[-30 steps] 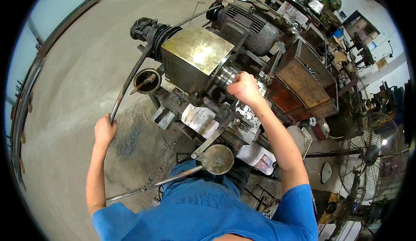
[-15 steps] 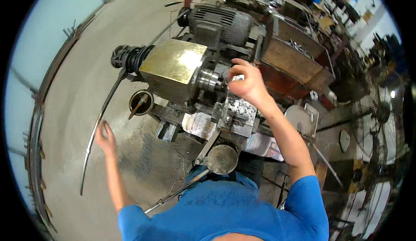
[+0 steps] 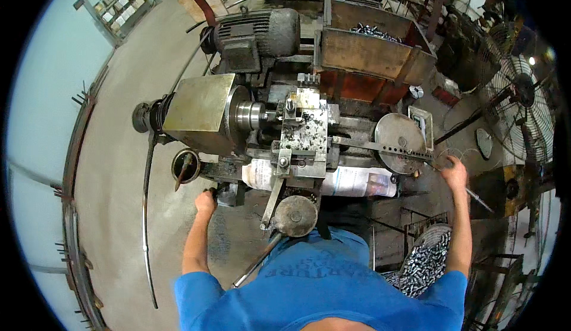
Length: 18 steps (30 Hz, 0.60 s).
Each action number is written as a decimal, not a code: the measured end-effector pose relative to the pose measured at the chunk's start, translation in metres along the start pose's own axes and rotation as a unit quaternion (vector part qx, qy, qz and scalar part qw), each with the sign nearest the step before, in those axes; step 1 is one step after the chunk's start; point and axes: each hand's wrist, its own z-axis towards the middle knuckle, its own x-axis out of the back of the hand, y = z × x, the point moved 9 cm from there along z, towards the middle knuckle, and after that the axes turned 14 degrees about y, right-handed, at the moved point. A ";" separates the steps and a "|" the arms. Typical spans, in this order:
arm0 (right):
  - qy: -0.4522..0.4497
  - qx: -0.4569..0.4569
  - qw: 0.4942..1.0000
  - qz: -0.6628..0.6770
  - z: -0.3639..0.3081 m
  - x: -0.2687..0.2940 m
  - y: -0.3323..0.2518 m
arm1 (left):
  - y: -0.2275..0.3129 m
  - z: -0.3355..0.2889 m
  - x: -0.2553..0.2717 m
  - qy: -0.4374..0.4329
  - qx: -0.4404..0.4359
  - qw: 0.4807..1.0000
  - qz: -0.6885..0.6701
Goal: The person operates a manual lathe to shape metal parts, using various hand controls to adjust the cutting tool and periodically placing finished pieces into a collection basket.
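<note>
While the hands are well apart, the left hand [image 3: 206, 202], curled, is at a dark fitting [image 3: 223, 187] left of the slide [image 3: 306, 133]; the right hand [image 3: 455, 172] is by a rod [image 3: 479, 201] to its right, past the round plate [image 3: 397, 133]. I cannot tell if either grips. Beyond the slide stand the motor [image 3: 262, 33] and box [image 3: 363, 49].
</note>
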 end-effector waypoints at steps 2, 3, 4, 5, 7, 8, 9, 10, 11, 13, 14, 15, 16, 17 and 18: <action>-0.032 -0.033 0.981 -0.187 -0.014 -0.015 0.095 | -0.008 -0.010 0.006 0.036 0.026 0.994 -0.099; -0.013 -0.027 0.977 -0.209 -0.026 -0.025 0.152 | -0.015 -0.012 0.004 0.046 0.032 0.991 -0.119; 0.006 -0.018 0.973 -0.230 -0.036 -0.034 0.186 | -0.025 -0.016 0.003 0.056 0.040 0.988 -0.139; 0.026 -0.017 0.970 -0.240 -0.039 -0.037 0.181 | -0.036 -0.024 -0.001 0.067 0.054 0.984 -0.158; 0.061 -0.025 0.962 -0.266 -0.063 -0.038 0.161 | -0.050 -0.040 -0.020 -0.010 0.101 0.969 -0.224; 0.047 -0.026 0.964 -0.260 -0.081 -0.038 0.152 | -0.058 -0.049 -0.027 -0.048 0.123 0.958 -0.254; 0.037 -0.026 0.967 -0.251 -0.099 -0.034 0.146 | -0.067 -0.058 -0.036 -0.056 0.131 0.953 -0.269; 0.027 -0.026 0.970 -0.242 -0.118 -0.031 0.137 | -0.077 -0.067 -0.052 -0.062 0.139 0.947 -0.284; 0.033 -0.048 0.974 -0.218 -0.140 -0.025 0.128 | -0.083 -0.074 -0.061 -0.069 0.145 0.940 -0.301; 0.040 -0.088 0.976 -0.193 -0.183 -0.013 0.109 | -0.075 -0.085 -0.067 -0.106 0.170 0.925 -0.324; 0.038 -0.105 0.976 -0.189 -0.199 -0.010 0.101 | -0.072 -0.092 -0.070 -0.125 0.182 0.916 -0.334; 0.026 -0.129 0.974 -0.187 -0.210 -0.010 0.095 | -0.076 -0.093 -0.080 -0.130 0.187 0.910 -0.347; 0.018 -0.154 0.970 -0.188 -0.218 -0.008 0.088 | -0.068 -0.092 -0.077 -0.132 0.189 0.904 -0.362; 0.003 -0.160 0.976 -0.151 -0.222 -0.006 0.080 | -0.058 -0.092 -0.075 -0.133 0.190 0.897 -0.376; -0.014 -0.184 0.973 -0.140 -0.224 -0.004 0.074 | -0.054 -0.093 -0.073 -0.133 0.194 0.891 -0.389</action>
